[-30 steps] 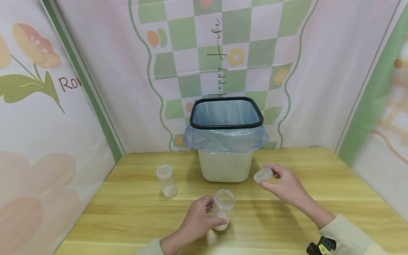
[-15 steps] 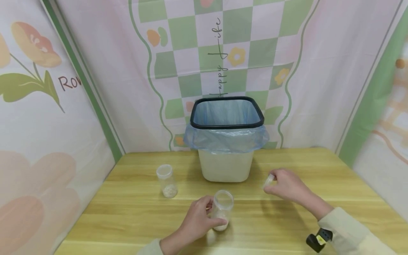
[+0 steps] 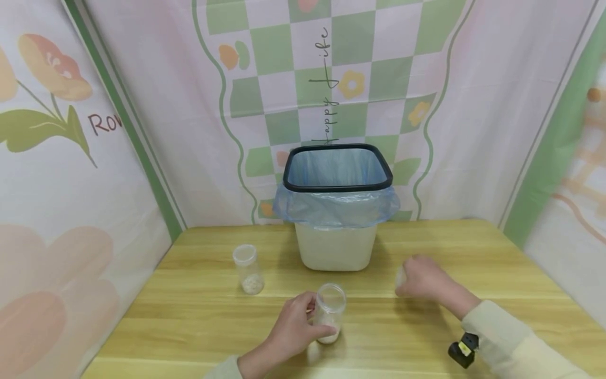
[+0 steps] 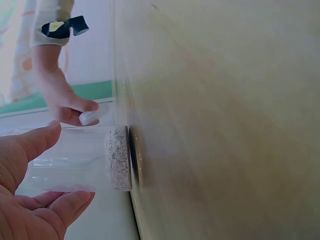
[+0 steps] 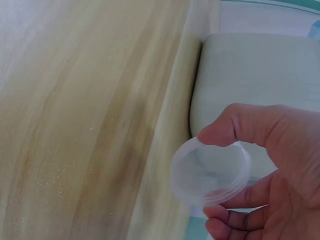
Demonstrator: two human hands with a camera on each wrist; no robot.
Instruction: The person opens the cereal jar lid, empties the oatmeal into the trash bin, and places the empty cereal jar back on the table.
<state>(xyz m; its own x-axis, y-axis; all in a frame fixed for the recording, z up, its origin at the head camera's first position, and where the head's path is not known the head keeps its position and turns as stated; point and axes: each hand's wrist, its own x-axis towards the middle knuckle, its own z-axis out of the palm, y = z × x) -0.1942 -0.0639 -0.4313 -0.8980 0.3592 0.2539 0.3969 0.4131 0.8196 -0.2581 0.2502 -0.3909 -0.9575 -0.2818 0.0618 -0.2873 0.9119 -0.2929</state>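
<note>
My left hand (image 3: 293, 326) grips a clear plastic jar (image 3: 329, 309) that stands upright and lidless on the table. In the left wrist view, a layer of pale, crumbly grains (image 4: 118, 157) fills the bottom of it. Off to the right, my right hand (image 3: 423, 278) pinches a round translucent screw lid (image 5: 210, 172) by its rim, above the tabletop. Seen from the head, that lid is tipped on edge and partly hidden by the fingers. A second clear jar (image 3: 246, 268) with similar pale grains stands at the left, apart from both hands.
Behind the jars stands a cream waste bin (image 3: 336, 250) with a black rim and a blue bag (image 3: 338, 208) folded over its sides. The wooden table (image 3: 189, 316) backs onto a patterned curtain (image 3: 274, 100).
My right hand has moved slightly right and toward me, turning the lid from nearly flat to on edge. The left hand and its jar have stayed almost still.
</note>
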